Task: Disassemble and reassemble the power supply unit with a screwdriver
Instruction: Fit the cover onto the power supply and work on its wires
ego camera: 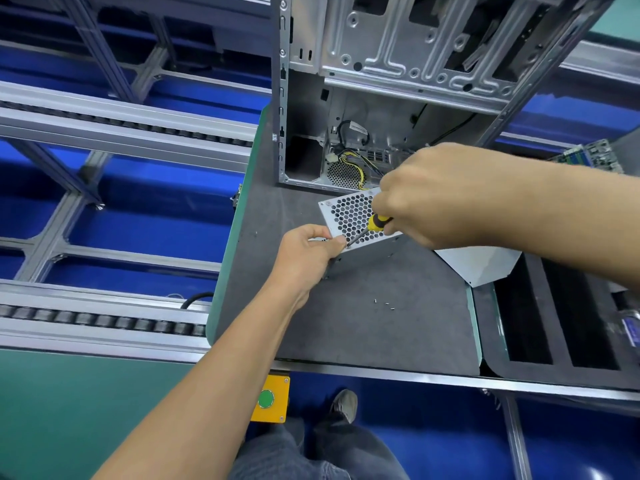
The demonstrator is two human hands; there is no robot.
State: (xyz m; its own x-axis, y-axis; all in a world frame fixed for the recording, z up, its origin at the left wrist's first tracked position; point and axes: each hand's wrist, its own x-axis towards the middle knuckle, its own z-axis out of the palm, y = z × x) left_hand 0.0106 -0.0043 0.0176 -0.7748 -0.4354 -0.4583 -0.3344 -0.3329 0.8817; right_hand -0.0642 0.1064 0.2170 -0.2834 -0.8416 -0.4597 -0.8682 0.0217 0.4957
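Note:
The silver power supply unit [348, 216] sits on the grey mat [363, 317], its honeycomb grille facing up towards me. My right hand [436, 199] grips a screwdriver [375, 224] with a yellow and black handle; its tip meets the unit's near lower corner. My left hand [308, 261] pinches that same corner between thumb and fingertips, right beside the tip. Three loose screws [383, 302] lie on the mat in front of the unit. My right hand hides much of the unit's right side.
An open metal computer case [398, 81] stands behind the unit, with cables inside. A white sheet panel [479, 263] lies to the right, beside a black foam tray [561, 317]. Roller conveyor rails [104, 323] run on the left. A yellow button box [270, 398] hangs below the table edge.

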